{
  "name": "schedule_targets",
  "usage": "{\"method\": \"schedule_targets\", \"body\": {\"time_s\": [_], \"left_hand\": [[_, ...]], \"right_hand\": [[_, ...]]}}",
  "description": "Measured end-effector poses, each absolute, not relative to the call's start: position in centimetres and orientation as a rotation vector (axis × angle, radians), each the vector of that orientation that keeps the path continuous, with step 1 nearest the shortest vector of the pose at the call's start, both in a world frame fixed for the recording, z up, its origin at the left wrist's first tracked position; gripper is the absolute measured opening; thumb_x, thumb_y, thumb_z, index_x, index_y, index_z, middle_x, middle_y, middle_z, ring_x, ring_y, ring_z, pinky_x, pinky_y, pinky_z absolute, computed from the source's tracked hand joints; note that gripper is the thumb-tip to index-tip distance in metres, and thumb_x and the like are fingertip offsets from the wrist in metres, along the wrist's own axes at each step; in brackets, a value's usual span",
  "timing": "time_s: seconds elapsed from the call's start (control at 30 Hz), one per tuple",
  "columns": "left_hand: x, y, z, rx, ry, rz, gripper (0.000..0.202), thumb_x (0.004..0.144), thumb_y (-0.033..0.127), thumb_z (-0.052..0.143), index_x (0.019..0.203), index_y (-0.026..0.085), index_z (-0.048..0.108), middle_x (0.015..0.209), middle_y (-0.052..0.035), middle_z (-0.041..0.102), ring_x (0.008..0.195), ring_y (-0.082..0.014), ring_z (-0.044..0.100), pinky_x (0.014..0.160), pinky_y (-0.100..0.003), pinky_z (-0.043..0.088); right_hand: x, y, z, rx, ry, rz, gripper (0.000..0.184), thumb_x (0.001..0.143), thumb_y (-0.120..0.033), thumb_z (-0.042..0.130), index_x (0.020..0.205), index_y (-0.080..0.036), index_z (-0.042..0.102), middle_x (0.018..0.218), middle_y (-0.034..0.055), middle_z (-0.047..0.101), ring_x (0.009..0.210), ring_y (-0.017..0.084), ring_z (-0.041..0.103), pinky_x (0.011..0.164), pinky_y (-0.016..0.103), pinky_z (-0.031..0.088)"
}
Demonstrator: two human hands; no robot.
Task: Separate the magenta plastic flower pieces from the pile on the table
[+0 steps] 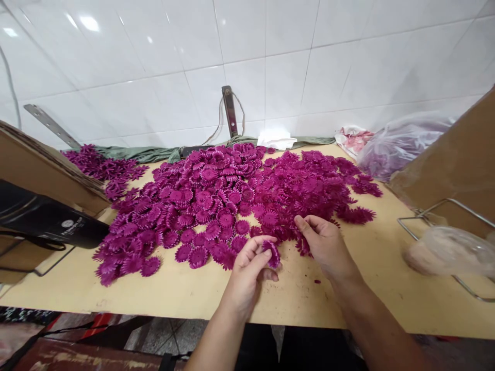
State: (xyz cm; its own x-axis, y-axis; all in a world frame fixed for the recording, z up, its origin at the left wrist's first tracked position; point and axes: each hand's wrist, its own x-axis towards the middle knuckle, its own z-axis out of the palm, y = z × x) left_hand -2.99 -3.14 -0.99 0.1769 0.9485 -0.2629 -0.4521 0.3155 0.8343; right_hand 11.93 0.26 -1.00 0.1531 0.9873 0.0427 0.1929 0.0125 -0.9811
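Observation:
My left hand [251, 265] pinches one purple artificial flower head [272, 254] between thumb and fingers, just above the near part of the table. To its right, my right hand [320, 239] is closed, thumb pressed to the forefinger, at the near edge of the flower pile. Whatever it may hold is too small or hidden to make out. In front of both hands spreads a large heap of purple artificial flower heads [209, 190], with cupped ones in the middle and left. Flatter, looser purple flower pieces [309, 180] lie on the right side.
On the left are a cardboard box [46, 170] and a black cup [50, 216]; star-shaped purple pieces [104, 165] lie behind them. Plastic bags [402, 141], another cardboard box [452, 149] and a wire frame with a clear bag [448, 250] stand right. A tiled wall [247, 41] backs the table [174, 293].

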Motion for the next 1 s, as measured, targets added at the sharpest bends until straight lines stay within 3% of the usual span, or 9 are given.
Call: {"method": "schedule_targets", "body": {"time_s": [0.13, 0.23, 0.37, 0.47, 0.7, 0.87, 1.0], "left_hand": [[-1.8, -3.0, -1.0, 0.681, 0.878, 1.042, 0.036, 0.062, 0.041, 0.071, 0.086, 0.016, 0.06, 0.058, 0.0037, 0.047, 0.051, -0.007, 0.043, 0.044, -0.018, 0.029], [-1.0, -2.6, -1.3, 0.752, 0.947, 1.059, 0.04, 0.06, 0.044, 0.073, 0.087, 0.017, 0.059, 0.055, 0.0056, 0.045, 0.047, -0.0059, 0.038, 0.044, -0.019, 0.026], [-0.8, -1.9, -1.5, 0.877, 1.089, 1.18, 0.028, 0.064, 0.036, 0.069, 0.083, 0.018, 0.06, 0.064, 0.003, 0.053, 0.054, -0.0082, 0.042, 0.05, -0.021, 0.03], [-1.1, -1.6, -1.6, 0.968, 1.133, 1.26, 0.013, 0.065, 0.027, 0.065, 0.073, 0.017, 0.059, 0.066, 0.0019, 0.055, 0.063, -0.011, 0.047, 0.06, -0.022, 0.036], [-1.5, -1.3, -1.8, 1.009, 1.16, 1.313, 0.008, 0.068, 0.025, 0.06, 0.067, 0.018, 0.056, 0.062, 0.0035, 0.05, 0.06, -0.0108, 0.044, 0.059, -0.022, 0.035], [-1.7, -1.4, -1.4, 1.041, 1.202, 1.291, 0.012, 0.069, 0.027, 0.06, 0.068, 0.019, 0.052, 0.058, 0.0051, 0.046, 0.055, -0.0097, 0.04, 0.057, -0.022, 0.035], [-2.3, -1.4, -1.2, 1.14, 1.231, 1.321, 0.002, 0.069, 0.02, 0.055, 0.07, 0.019, 0.054, 0.062, 0.0034, 0.049, 0.058, -0.0111, 0.043, 0.059, -0.024, 0.036]], "right_hand": [[11.3, 0.0, -0.4, -1.402, -1.4, 0.938, 0.044, 0.08, -0.055, 0.047, 0.052, -0.021, 0.042, 0.042, -0.0046, 0.041, 0.04, 0.01, 0.04, 0.04, 0.023, 0.034], [11.0, -0.1, -0.4, -1.324, -1.463, 0.948, 0.033, 0.08, -0.046, 0.049, 0.059, -0.02, 0.049, 0.05, -0.0029, 0.048, 0.049, 0.012, 0.046, 0.047, 0.024, 0.038], [10.8, -0.2, -0.6, -1.211, -1.515, 1.028, 0.016, 0.079, -0.033, 0.05, 0.073, -0.019, 0.055, 0.067, -0.0003, 0.055, 0.065, 0.014, 0.053, 0.062, 0.026, 0.045], [10.9, -0.4, -0.8, -1.177, -1.484, 1.126, 0.01, 0.076, -0.029, 0.054, 0.076, -0.019, 0.054, 0.07, -0.0007, 0.055, 0.066, 0.013, 0.053, 0.062, 0.027, 0.046], [11.1, -0.6, -0.9, -1.197, -1.53, 1.195, 0.015, 0.073, -0.027, 0.058, 0.085, -0.018, 0.062, 0.081, 0.0027, 0.063, 0.076, 0.017, 0.058, 0.069, 0.031, 0.047], [11.3, -0.3, -0.8, -1.305, -1.515, 1.025, 0.016, 0.076, -0.031, 0.053, 0.073, -0.017, 0.061, 0.068, 0.002, 0.06, 0.066, 0.016, 0.055, 0.064, 0.03, 0.044], [11.6, -0.1, -0.6, -1.43, -1.447, 0.944, 0.024, 0.076, -0.039, 0.054, 0.064, -0.019, 0.053, 0.056, -0.0025, 0.05, 0.052, 0.012, 0.046, 0.05, 0.026, 0.037]]}}
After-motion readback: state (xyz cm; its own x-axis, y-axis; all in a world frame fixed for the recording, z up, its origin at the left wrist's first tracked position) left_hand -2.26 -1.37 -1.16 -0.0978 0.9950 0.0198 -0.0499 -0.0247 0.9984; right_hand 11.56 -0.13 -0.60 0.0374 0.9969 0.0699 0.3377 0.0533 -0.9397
